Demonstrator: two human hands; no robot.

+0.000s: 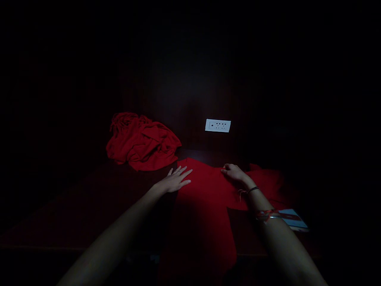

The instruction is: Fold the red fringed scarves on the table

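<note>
Red cloth (205,190), spread mostly flat on the dark bench (89,210), middle of view, lower end running past the front edge. From where I stand: one branch goes right, beyond the right forearm, and fades into shadow.

Left hand (175,181): open, palm down, fingers fanned well apart, fingertips on the cloth's left margin. Ring (179,171) on one finger. Nothing gripped.

Right hand (233,172): at the cloth's far edge, fingers bent and drawn in, tips touching the fabric. Pinching it or just pressing, can't tell; too dark. Dark band (254,189) at the wrist, red and silvery bracelets (268,215) further up the forearm.

Crumpled red heap (145,143) at back left, beyond the left hand, stringy fringe on top. White socket plate (218,125) on the dark wall (172,87) behind. Flat pale item with a red strip (293,220) on the bench, right side, partly covered by the right forearm; can't identify it. Outer areas too black to read.
</note>
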